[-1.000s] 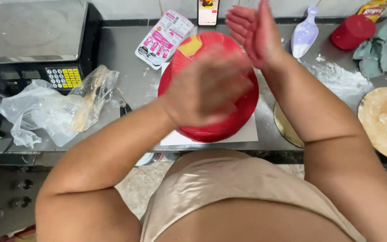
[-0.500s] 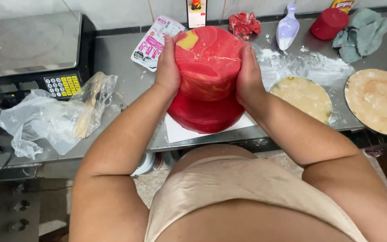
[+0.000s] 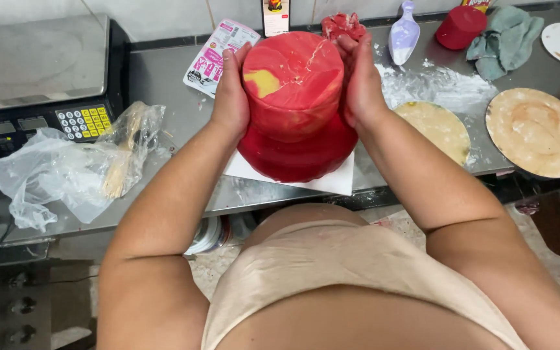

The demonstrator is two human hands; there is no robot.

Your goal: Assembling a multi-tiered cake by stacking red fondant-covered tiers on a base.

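**Both palms pressed to a marbled red cake**

Nearest the camera, the person's forearms reach out over the edge of the steel counter (image 3: 163, 78). The left hand (image 3: 231, 97) and right hand (image 3: 358, 84) lie flat against opposite sides of the red cake (image 3: 293, 97), fingers straight and spread, pressing rather than curling around it. The cake stands upright on a white board (image 3: 332, 181) at the counter's front edge.

The board overhangs the edge slightly; uneven pressure from one side could, I judge, shove the cake off-centre or dent its soft red-and-yellow covering.

To the left lies a crumpled plastic bag (image 3: 53, 172), beside a scale (image 3: 34, 71). To the right are two round discs (image 3: 536, 133) and spilled white powder (image 3: 435, 84); farther back, a scoop (image 3: 403, 32) and a green cloth (image 3: 503, 39).
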